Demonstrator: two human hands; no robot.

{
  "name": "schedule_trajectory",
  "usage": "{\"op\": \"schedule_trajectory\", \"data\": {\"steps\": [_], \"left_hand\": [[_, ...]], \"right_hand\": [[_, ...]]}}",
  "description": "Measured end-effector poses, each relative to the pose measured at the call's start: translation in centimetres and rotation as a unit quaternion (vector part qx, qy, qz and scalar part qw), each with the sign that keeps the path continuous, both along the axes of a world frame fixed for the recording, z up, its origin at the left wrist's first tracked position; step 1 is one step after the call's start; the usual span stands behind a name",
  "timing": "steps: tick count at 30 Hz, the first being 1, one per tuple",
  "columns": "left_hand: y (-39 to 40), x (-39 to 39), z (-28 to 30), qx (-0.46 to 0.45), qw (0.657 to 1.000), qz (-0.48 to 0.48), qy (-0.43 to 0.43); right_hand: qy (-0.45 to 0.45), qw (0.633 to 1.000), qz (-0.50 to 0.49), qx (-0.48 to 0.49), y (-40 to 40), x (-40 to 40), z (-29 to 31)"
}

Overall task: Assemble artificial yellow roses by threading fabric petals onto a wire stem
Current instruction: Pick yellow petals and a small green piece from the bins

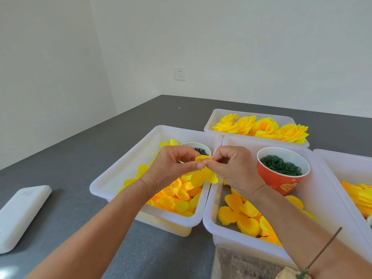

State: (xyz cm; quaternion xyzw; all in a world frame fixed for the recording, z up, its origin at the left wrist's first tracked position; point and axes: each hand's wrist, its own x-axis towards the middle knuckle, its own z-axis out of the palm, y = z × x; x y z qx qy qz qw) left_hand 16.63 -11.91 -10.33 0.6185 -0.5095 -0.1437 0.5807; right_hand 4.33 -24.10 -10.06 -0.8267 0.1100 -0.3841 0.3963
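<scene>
— Yellow petal (203,158) sits pinched between both hands; why above the bins?
— We keep it over the left bin (112,178) so drops land safely. Left hand (173,168) pinches petal and wire (181,161); right hand (231,166) at three o'clock pinches the petal's edge, feeding it on.

petals (237,214) in the bins: yellow to orange-yellow; finished roses (261,126) at 12 o'clock: bright yellow; bins (112,178): translucent white; cup (281,178) at 3 o'clock: red with pale heart print, white inside, dark green rings (279,166) in it; table (80,150): dark grey; flat case (22,214) at 9 o'clock: white; wall socket (179,73): white
</scene>
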Motion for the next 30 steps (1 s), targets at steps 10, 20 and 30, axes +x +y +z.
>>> {"op": "schedule_trajectory", "data": {"steps": [10, 20, 30], "left_hand": [[0.3, 0.2, -0.1, 0.019, 0.999, 0.026, -0.040], [0.7, -0.7, 1.1, -0.020, 0.997, 0.025, 0.064], [0.8, -0.3, 0.9, 0.035, 0.994, -0.039, 0.101]], "right_hand": [[-0.018, 0.994, 0.063, -0.091, 0.1, 0.1, 0.0], [0.073, 0.974, 0.159, 0.144, 0.2, -0.1, 0.0], [0.066, 0.940, 0.099, 0.321, 0.2, -0.1, 0.9]]}}
